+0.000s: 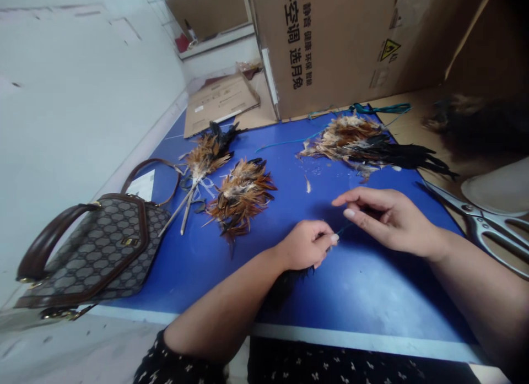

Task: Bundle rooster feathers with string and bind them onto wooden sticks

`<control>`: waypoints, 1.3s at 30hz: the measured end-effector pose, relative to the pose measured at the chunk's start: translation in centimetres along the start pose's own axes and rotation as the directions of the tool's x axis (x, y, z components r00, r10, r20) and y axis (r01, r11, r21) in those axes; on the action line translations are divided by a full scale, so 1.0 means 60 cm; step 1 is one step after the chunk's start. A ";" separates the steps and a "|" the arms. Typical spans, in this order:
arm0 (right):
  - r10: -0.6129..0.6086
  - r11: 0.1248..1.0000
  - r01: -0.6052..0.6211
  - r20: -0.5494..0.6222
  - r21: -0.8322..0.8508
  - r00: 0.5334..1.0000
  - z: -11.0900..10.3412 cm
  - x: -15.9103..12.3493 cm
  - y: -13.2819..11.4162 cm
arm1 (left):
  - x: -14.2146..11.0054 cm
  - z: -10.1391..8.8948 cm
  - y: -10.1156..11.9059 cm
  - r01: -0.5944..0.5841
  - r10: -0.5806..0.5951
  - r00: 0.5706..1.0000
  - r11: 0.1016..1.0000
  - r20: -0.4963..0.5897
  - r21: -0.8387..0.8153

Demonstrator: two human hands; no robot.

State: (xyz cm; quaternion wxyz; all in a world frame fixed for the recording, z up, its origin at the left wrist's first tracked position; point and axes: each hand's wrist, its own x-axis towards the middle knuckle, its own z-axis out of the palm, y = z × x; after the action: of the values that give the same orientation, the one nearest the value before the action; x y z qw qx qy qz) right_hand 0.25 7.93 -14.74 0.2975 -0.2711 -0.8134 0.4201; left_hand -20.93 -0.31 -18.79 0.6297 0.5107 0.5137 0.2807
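My left hand (306, 244) is closed in a fist on the blue table (372, 296), gripping a bunch of dark feathers (289, 276) that sticks out beneath it, with a thin teal thread (342, 228) pinched at its fingertips. My right hand (386, 217) hovers just to the right, fingers curled together at the thread's other end. Bundles of brown feathers (242, 195) lie beyond the hands, one (205, 157) with pale quill stems. A larger loose pile of brown and black feathers (363, 144) lies at the far right.
A patterned brown handbag (99, 246) sits at the table's left corner. Large metal scissors (483, 221) lie at the right. A big cardboard box (351, 42) stands behind the table, flat cardboard (219, 100) beside it. Teal cord (378, 108) lies near the box.
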 end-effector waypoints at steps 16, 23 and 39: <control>-0.197 0.965 0.088 -0.466 -0.246 0.863 0.000 0.028 0.009 | -0.006 0.021 0.010 0.028 0.004 0.991 0.972 0.133 -0.235; -0.102 0.987 0.101 -0.001 -0.127 0.995 -0.041 -0.001 -0.001 | 0.003 0.012 0.003 -0.042 0.071 0.994 0.945 0.079 -0.324; -0.149 0.962 0.206 0.289 -0.179 0.946 0.011 -0.004 0.001 | 0.013 0.000 -0.002 -0.134 0.077 0.982 0.927 -0.172 -0.350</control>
State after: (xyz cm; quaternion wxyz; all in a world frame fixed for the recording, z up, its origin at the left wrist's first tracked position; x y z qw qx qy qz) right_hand -0.07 7.43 -15.17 0.1899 -0.1653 -0.9068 0.3380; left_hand -20.71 0.36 -19.16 0.6544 0.3903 0.4729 0.4425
